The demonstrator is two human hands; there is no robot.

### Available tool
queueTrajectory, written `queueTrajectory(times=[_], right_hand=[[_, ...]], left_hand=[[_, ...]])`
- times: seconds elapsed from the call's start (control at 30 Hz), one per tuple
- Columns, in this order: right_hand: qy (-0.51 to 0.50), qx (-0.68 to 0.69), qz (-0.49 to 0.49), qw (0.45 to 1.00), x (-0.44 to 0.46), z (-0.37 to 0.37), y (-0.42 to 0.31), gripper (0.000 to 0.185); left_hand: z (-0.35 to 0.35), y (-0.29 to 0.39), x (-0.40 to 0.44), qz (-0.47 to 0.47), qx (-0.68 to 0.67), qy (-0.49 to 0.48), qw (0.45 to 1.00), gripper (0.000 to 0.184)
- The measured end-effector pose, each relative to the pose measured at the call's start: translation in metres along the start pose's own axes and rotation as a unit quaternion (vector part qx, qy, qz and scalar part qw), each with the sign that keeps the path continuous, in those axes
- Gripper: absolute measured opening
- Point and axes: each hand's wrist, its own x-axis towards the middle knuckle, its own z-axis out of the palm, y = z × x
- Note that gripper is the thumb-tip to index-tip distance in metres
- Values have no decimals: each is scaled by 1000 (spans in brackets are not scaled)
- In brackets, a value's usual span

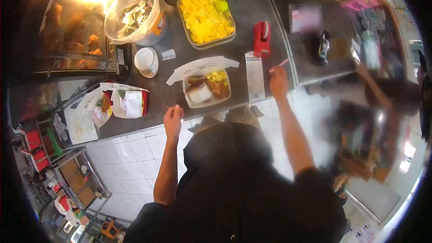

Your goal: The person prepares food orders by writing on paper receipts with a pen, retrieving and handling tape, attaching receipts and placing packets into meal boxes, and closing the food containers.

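An open paper food box [207, 101] stands at the counter's front edge, holding a white wrapped item, brown food and yellow pieces. My left hand [173, 118] is closed just in front of the edge, left of this box; whether it holds anything is too small to tell. To the right, my right hand [278, 82] grips a thin pen [282, 63] beside a long printed receipt [255, 78]. Behind the receipt lies a red tape dispenser [262, 39]. A second open box [118, 108] with food and a slip of paper sits further left.
A tray of yellow food [207, 45], a clear bucket of packets [154, 33] and a white scale [146, 61] stand toward the back. A lit display case [76, 45] is at left, near a white board [82, 127]. Another person's arm [374, 85] reaches in at right.
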Motion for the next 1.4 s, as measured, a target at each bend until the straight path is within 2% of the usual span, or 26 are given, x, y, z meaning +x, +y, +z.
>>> queueTrajectory(times=[0.03, 0.1, 0.17, 0.23, 0.27, 0.3, 0.37, 0.43, 0.5, 0.6, 0.67, 0.7, 0.77, 0.8, 0.87, 0.9, 0.97, 1.03, 1.07, 1.1, 1.13, 1.17, 1.23, 1.3, 1.37, 1.4], right_hand=[[26, -20, -62, 998, 9, 1, 14, 22], [11, 4, -155, 988, 22, 11, 48, 26], [-130, -117, -126, 976, 36, -26, 31, 31], [-91, -119, -181, 972, 48, -13, 56, 31], [-97, -119, -175, 972, 51, -8, 68, 31], [-68, -100, -176, 977, 54, -5, 74, 31], [-49, -73, -170, 982, 47, -5, 74, 30], [-8, 32, -108, 994, 38, -30, 57, 27], [5, 41, -70, 997, 14, -33, 58, 20], [-75, 136, 61, 986, -39, -37, 58, 11], [-142, 167, 105, 970, -76, -43, 49, 14], [-184, 166, 114, 962, -93, -45, 46, 16], [-157, 182, 105, 965, -122, -46, 35, 13], [-197, 176, 117, 957, -132, -48, 34, 10], [-220, 185, 122, 950, -140, -54, 23, 10], [-241, 191, 125, 943, -141, -58, 15, 10], [-247, 213, 134, 936, -133, -62, -3, 10], [-246, 221, 48, 942, -119, -62, -29, 14], [-244, 221, 49, 943, -106, -72, -51, 14], [-241, 220, -89, 941, -92, -85, -79, 18], [-236, 224, -232, 917, -93, -85, -110, 22], [-321, 223, -231, 891, -102, -66, -122, 30], [-280, 194, -297, 892, -112, -54, -143, 30], [-282, 183, -305, 891, -122, -39, -142, 28], [-280, 155, -305, 897, -116, -39, -137, 27], [-276, 147, -307, 899, -111, -46, -137, 25]], left_hand=[[-1, 6, -11, -2, 3, -3, 1000, 26], [14, 22, -27, 6, 104, -83, 991, 24], [40, 49, -37, 4, 94, -137, 986, 21], [70, 80, -44, 28, 129, -189, 973, 20], [80, 91, -42, 78, 206, -212, 952, 12], [89, 93, -37, 71, 209, -215, 951, 12], [100, 95, -24, 198, 243, -194, 930, 19], [108, 128, -3, 368, 310, -44, 876, 34], [109, 160, 23, 411, 357, 86, 835, 42], [98, 181, 55, 376, 395, 111, 831, 42], [60, 165, 82, 206, 558, -74, 800, 34], [57, 169, 80, 205, 562, -73, 798, 34], [47, 178, 65, 121, 564, -119, 808, 22], [41, 176, 55, 121, 567, -120, 806, 22], [28, 161, 32, 113, 525, -79, 840, 14], [22, 151, 20, 113, 526, -82, 839, 14], [15, 125, 0, 83, 343, -65, 933, 23], [17, 101, -20, -12, 105, -47, 993, 34], [27, 106, -31, -85, 52, -52, 994, 40], [31, 96, -38, -105, -29, -67, 992, 46], [40, 71, -50, -165, -97, -53, 980, 52], [54, 75, -58, -171, -103, -60, 978, 53], [72, 76, -72, -158, -68, -85, 981, 53], [78, 72, -79, -118, 15, -118, 986, 50], [90, 109, -82, -220, -122, -58, 966, 51], [82, 82, -84, -208, -138, -92, 964, 62]])
